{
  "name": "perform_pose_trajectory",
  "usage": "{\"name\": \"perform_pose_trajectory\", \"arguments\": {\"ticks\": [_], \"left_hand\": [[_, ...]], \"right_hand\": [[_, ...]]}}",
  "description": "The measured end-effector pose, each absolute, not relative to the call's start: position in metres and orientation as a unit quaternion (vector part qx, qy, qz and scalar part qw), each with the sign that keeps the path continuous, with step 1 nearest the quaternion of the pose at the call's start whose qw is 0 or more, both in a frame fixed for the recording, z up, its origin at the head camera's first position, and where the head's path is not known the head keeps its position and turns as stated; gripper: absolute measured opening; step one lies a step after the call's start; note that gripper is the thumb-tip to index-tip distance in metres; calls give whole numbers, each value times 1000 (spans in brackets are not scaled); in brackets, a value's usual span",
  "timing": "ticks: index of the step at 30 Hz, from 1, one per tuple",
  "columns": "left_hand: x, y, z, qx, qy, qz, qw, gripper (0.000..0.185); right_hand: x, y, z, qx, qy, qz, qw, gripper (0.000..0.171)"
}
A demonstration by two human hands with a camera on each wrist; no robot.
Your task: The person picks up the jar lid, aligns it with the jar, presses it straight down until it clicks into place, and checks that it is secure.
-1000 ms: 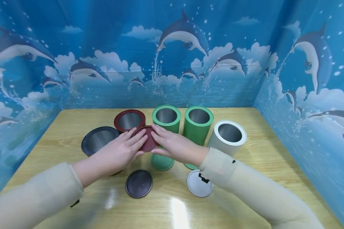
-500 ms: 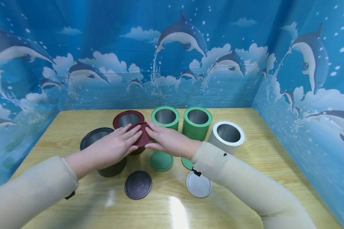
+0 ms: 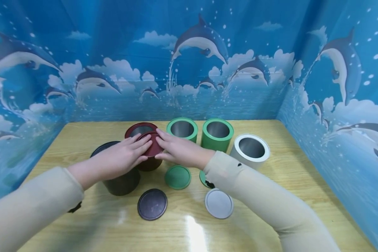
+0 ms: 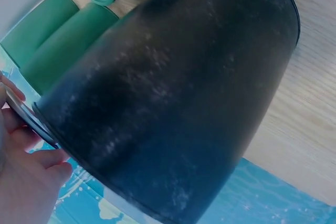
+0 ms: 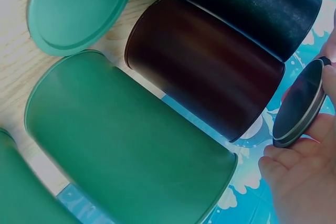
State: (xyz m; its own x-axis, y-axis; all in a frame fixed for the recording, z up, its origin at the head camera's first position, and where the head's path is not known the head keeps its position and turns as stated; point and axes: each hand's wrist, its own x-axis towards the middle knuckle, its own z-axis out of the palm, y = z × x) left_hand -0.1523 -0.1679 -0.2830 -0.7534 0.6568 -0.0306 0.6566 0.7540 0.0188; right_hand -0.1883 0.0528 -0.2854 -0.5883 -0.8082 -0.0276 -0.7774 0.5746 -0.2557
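Both hands, left (image 3: 121, 159) and right (image 3: 177, 151), hold the red lid (image 3: 151, 148) between their fingertips, just above the red can (image 3: 141, 131).

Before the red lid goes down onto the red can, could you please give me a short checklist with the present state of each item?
1. Red lid held by both the left hand and the right hand: ok.
2. Red can upright, mouth open: ok.
3. Lid centred over the red can's mouth: not ok; it sits at the near rim, tilted.
4. Inside of the red can free of objects: cannot tell.
5. Black can apart from the red can: cannot tell; they stand very close.
6. Green lid lying out of the way on the table: ok.
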Motion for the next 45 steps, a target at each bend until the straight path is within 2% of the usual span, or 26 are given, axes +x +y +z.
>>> {"name": "perform_pose_trajectory", "arguments": {"ticks": [11, 20, 30, 45], "left_hand": [[-161, -175, -279, 351, 935, 27, 42, 54], [-169, -184, -276, 368, 927, 56, 40, 52], [-175, -188, -278, 367, 926, 65, 54, 51], [-185, -191, -274, 341, 929, 106, 102, 52]], "right_hand": [[-196, 44, -285, -446, 887, -101, 70, 64], [-207, 37, -287, -439, 887, -99, 101, 64], [-213, 32, -289, -436, 888, -99, 109, 65], [-223, 24, -293, -436, 888, -95, 113, 64]]}}
